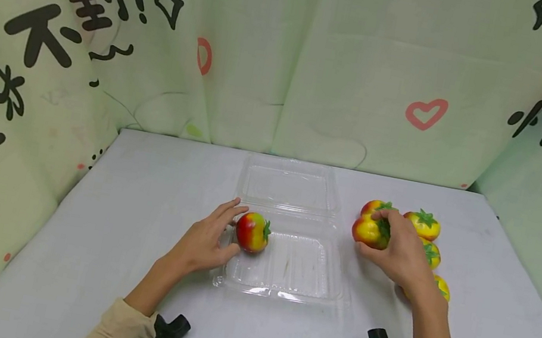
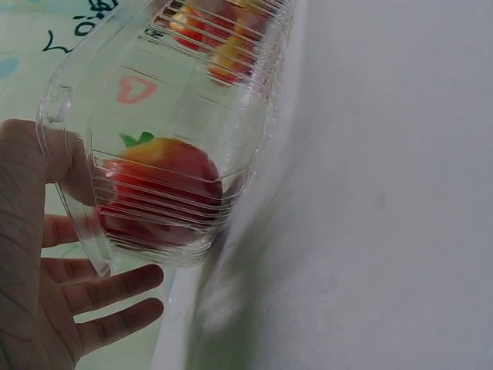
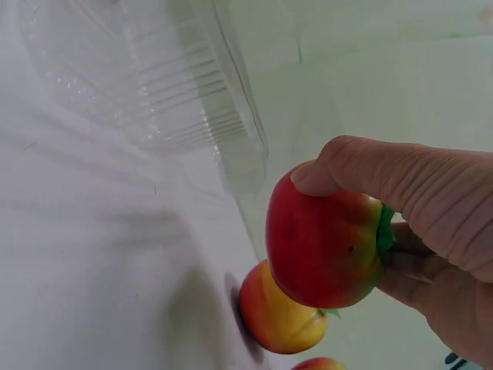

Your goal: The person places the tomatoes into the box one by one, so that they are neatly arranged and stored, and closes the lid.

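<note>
My right hand (image 1: 400,252) pinches a red and yellow persimmon (image 3: 323,239) between thumb and fingers, its green leafy top facing the palm. A second persimmon (image 3: 281,308) sits just beyond it. In the head view my left hand (image 1: 209,236) is at the left side of a clear plastic clamshell box (image 1: 281,296), fingers spread around another persimmon (image 1: 252,232) that sits in the box's left part. The left wrist view has the thumb over the box's rim (image 2: 65,204) and the other fingers (image 2: 115,289) loosely extended outside it.
The box's lid (image 1: 289,187) lies folded back on the white table (image 1: 166,175). Several more persimmons (image 1: 423,224) are grouped at the right, partly behind my right hand and wrist. A printed green curtain (image 1: 351,86) hangs behind and at both sides.
</note>
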Motion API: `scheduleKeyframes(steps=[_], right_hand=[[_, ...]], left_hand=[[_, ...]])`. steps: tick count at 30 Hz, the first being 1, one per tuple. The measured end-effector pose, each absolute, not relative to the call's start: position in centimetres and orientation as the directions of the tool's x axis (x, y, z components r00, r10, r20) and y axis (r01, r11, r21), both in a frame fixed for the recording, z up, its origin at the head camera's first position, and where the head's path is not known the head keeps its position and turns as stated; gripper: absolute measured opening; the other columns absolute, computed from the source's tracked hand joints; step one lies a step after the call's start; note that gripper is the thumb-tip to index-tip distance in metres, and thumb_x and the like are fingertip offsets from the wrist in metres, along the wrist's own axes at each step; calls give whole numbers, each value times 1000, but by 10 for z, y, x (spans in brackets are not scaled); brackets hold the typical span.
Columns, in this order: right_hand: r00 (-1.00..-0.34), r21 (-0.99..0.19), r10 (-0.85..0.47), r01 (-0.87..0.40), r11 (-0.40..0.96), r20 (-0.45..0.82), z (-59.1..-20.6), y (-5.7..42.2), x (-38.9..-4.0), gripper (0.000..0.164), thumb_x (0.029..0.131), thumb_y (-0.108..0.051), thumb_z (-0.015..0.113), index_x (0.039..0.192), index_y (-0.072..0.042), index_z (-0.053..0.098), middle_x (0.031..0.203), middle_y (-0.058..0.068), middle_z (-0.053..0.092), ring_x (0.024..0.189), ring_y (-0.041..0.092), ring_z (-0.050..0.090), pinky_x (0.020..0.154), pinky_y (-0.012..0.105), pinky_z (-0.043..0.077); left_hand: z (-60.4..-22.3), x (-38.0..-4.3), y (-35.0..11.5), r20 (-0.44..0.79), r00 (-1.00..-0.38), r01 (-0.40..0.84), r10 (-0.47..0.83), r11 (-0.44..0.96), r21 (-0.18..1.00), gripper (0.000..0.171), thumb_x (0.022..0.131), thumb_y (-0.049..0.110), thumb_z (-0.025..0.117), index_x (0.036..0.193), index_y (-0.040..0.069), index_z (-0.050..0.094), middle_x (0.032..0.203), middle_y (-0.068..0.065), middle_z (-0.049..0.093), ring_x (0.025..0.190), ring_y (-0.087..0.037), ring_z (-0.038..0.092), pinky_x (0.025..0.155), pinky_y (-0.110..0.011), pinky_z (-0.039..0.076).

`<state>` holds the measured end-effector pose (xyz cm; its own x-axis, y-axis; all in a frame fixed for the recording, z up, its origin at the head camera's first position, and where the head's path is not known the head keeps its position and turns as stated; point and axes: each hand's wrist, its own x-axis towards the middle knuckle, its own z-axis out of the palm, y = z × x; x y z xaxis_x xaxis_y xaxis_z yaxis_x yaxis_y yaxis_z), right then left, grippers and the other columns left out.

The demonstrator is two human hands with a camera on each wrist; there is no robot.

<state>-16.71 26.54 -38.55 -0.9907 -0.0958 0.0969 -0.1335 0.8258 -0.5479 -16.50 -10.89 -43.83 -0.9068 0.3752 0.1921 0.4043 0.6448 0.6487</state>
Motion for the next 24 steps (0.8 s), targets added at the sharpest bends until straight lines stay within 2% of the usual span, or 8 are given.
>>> scheduleKeyframes(steps=[4,10,18,24], right_hand=[[-986,-550,-108,-163,819,131,-380,261,-165,64,81,-12,83,131,1,46,130,26,51,116,42,47,99,66,46],[-972,-553,-134,-220,804,192,-372,253,-158,62,80,-12,84,129,1,48,129,24,54,115,41,49,99,64,48],[-919,-539,-202,-366,759,340,-365,239,-151,57,76,-9,88,123,-1,55,122,17,62,110,32,55,95,54,51],[-913,-543,-236,-391,743,334,-361,226,-148,61,76,-9,88,125,-1,54,124,16,61,112,31,55,94,55,54]], left_hand=[[-438,-165,-109,186,-909,399,374,648,648,70,83,22,63,151,13,49,163,-9,37,118,-29,65,98,-53,55],[-439,-166,-110,187,-906,403,379,641,653,68,83,22,61,150,11,50,163,-11,38,118,-28,65,94,-50,57],[-440,-166,-111,195,-903,410,382,634,656,68,83,21,62,149,9,50,163,-11,38,118,-28,66,97,-52,56],[-440,-167,-112,197,-899,415,392,617,669,68,84,20,62,150,8,50,164,-11,37,118,-29,65,101,-52,54]])
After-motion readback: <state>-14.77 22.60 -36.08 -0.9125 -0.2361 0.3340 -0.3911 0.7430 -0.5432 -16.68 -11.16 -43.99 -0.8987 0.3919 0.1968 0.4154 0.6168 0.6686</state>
